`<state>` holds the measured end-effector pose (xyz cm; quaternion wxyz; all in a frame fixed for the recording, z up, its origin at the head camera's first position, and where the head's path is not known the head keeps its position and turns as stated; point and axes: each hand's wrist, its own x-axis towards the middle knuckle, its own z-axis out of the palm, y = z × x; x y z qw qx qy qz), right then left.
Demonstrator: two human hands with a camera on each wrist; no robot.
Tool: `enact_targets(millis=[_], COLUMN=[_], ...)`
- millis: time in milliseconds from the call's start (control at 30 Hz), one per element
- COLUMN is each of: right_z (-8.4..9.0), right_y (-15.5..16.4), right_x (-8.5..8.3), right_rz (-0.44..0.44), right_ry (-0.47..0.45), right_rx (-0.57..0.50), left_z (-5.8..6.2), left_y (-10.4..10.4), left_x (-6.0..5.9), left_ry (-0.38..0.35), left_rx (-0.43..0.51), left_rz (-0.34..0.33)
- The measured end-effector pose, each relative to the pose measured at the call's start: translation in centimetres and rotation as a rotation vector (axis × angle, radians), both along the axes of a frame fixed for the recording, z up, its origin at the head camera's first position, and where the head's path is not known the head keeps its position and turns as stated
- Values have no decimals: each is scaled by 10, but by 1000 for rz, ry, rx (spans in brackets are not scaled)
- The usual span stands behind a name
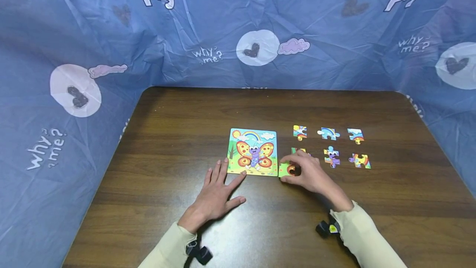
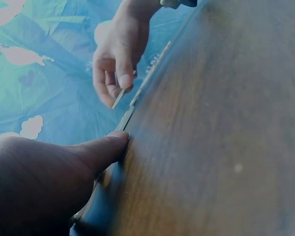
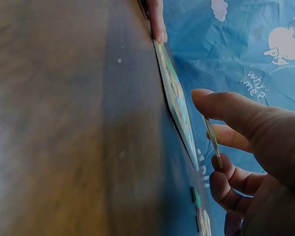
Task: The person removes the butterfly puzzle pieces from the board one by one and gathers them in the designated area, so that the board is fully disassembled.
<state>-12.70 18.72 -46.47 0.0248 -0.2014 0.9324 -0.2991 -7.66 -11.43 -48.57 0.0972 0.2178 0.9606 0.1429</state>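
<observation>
The butterfly puzzle board [image 1: 253, 152] lies flat on the wooden table [image 1: 178, 135], and everything else is best placed against it. The left hand [image 1: 217, 193] rests at the board's near-left corner, fingers straight and spread, fingertips [image 2: 119, 139] touching its edge as if to steady it. Just beside the board's near-right corner, the right hand [image 1: 308, 173] pinches a green puzzle piece [image 1: 288, 169] between thumb and fingers [image 3: 206, 98] — the piece is tilted up off the table. Five more loose pieces [image 1: 329, 146] sit in two rows to the right of the board, well apart from each other.

The step in hand looks like picking up or fitting a piece; next it probably needs turning to match the picture, then lowering flat.
</observation>
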Motion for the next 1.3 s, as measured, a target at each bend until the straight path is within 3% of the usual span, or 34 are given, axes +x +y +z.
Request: enact_targets(millis=[367,667,1300], right_z=[-7,-12,-11], right_y=[18,35,41], right_x=[11,17,24], right_rz=[-11,35,41], right_ry=[14,68,-41], right_rx=[20,14,41], left_z=[-1,1,1], left_y=[0,0,0], left_x=[-1,0,0], left_ry=[-1,3,3], left_rx=[-7,-3,-3], left_rz=[1,-3,-3])
